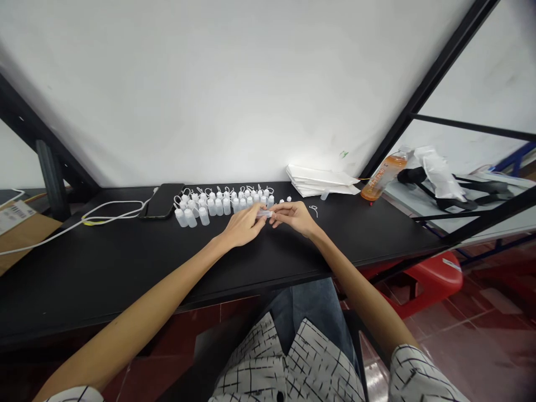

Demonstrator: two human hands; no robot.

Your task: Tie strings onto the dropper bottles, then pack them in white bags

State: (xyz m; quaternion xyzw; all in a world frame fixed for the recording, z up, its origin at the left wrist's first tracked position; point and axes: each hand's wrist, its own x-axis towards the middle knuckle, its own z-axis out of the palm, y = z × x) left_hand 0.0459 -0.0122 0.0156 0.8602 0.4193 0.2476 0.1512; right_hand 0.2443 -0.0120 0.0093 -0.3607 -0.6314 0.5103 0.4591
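A small clear plastic tube point(263, 213) is pinched between the fingertips of the left hand point(243, 226) and right hand point(293, 218), both bare forearms angled inward. It sits over the matte black counter point(125, 268), near the back edge, before white plastic squeeze bottles point(209, 207) crowded beside a phone point(162, 201), below a white wall point(209, 84).

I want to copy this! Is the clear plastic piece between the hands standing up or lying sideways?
Lying sideways: the clear plastic piece sits level between the left hand and the right hand.
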